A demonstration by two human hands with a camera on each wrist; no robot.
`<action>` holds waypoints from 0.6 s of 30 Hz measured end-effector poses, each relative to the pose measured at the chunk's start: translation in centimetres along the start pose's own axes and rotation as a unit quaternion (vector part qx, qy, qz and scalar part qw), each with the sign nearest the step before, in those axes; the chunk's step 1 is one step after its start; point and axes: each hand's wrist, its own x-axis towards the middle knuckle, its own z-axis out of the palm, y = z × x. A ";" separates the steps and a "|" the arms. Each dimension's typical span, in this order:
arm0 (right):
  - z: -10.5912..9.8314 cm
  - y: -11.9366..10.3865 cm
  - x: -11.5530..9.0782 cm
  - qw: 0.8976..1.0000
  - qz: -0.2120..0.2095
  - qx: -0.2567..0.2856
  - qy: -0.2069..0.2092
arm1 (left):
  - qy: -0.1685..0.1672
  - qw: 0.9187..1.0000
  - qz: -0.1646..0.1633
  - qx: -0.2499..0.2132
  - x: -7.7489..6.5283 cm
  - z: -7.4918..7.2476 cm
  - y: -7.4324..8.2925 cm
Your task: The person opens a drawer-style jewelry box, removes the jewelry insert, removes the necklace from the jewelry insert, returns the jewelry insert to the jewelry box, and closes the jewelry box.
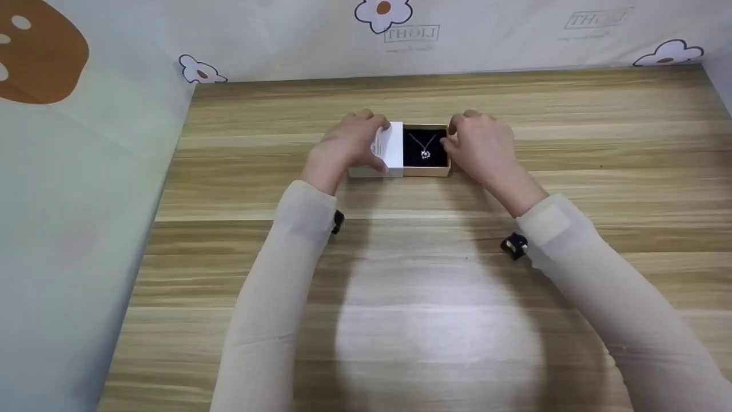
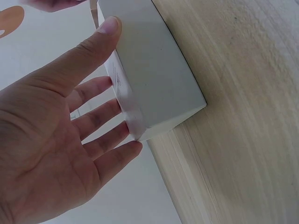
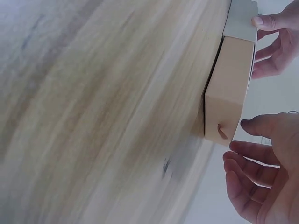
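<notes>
At the left, the person's left hand (image 1: 346,143) holds the white cover (image 1: 393,150) of a small box, with the thumb on its near side. To the right, the tan tray (image 1: 426,171) sticks partly out of this cover, above the wooden surface (image 1: 229,257). On its black lining (image 1: 410,159) lies a necklace (image 1: 425,154). At the tray's right end is the right hand (image 1: 485,143), thumb and forefinger apart, other fingers loosely bent; whether it touches the tray, I cannot tell.

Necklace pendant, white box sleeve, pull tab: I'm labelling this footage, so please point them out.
Necklace pendant (image 1: 425,154): head view, on its sparkling middle.
White box sleeve (image 2: 153,65): left wrist view, on its long side wall.
Pull tab (image 3: 222,131): right wrist view, on its middle.
</notes>
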 end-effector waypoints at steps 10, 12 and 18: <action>0.4 -0.8 0.3 0.999 -0.035 0.009 0.028 | -0.004 1.000 -0.002 0.009 0.0 0.0 0.0; 0.5 -0.9 0.4 0.999 -0.045 0.013 0.028 | -0.005 1.000 -0.003 0.009 0.0 0.0 0.0; 0.8 -1.1 0.4 0.996 -0.076 0.027 0.025 | -0.009 1.000 -0.007 0.007 0.1 -0.1 0.1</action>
